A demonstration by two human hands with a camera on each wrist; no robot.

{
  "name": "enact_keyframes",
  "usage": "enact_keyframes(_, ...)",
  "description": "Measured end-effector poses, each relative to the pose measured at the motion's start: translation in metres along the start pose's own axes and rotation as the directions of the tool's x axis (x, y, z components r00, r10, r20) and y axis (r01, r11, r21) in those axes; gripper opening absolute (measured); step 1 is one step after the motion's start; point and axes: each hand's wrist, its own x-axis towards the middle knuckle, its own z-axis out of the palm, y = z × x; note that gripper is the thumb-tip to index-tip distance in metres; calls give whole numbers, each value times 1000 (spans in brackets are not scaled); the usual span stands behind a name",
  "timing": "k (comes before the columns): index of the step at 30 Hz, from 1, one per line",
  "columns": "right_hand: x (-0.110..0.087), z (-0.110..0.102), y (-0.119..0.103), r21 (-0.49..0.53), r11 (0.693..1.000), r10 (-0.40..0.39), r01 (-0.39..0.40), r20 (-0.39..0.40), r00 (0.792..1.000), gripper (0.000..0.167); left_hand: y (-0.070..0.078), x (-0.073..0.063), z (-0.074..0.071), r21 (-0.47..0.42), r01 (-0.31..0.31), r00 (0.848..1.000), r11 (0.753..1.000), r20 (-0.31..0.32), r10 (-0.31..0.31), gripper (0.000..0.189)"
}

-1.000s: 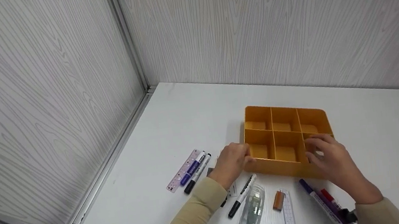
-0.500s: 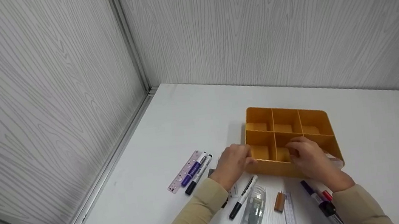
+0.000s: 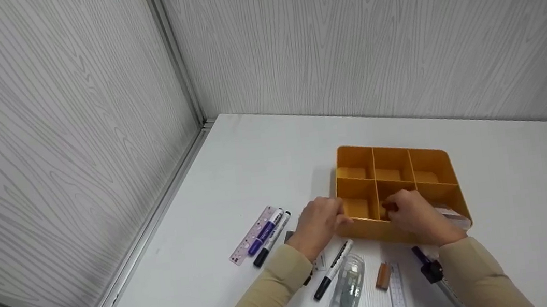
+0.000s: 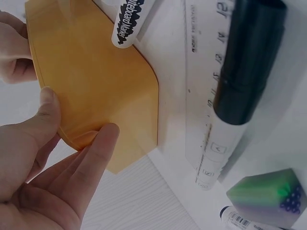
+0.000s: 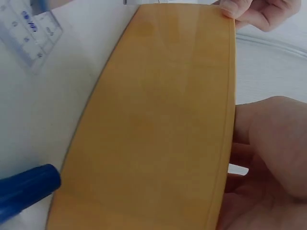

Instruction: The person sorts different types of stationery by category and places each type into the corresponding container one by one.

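Observation:
An orange six-compartment organizer box [image 3: 374, 227] stands on the white table. My left hand [image 3: 319, 221] grips its near left corner; in the left wrist view the thumb lies at the rim and a finger against the outer wall of the box [image 4: 110, 91]. My right hand [image 3: 413, 212] reaches into the front middle compartment with bent fingers. In the right wrist view the box wall hides those fingertips, and I cannot tell whether they hold anything. A pale pinkish-white item [image 3: 452, 216] lies in the front right compartment, partly behind the right hand.
Left of the box lie a pink ruler [image 3: 243, 248], a purple marker [image 3: 263, 237] and a black-capped marker [image 3: 272, 239]. In front are another marker [image 3: 334, 271], a long clear plastic case [image 3: 347, 295], an orange-brown block [image 3: 383, 276] and a clear ruler [image 3: 398, 294]. A green-purple block [image 4: 268, 196] lies nearby.
My right hand has moved left from the front right compartment into the front middle one, uncovering the pale item in the right one. My left hand keeps its grip on the box corner.

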Motion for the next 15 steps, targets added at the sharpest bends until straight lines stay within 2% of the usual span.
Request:
enact_keyframes(11,7,-1,-7,-92,992,98,-88,118,988,25,0,2,1,61,-18,999,998,-42,20,25)
enact_keyframes(13,7,-1,-9,-139,986,110,-90,145,983,24,1,2,1,57,-8,999,998,-40,11,24)
enact_keyframes(15,6,0,-10,-214,975,96,-58,172,980,21,1,2,1,47,-1,999,999,-33,3,24)
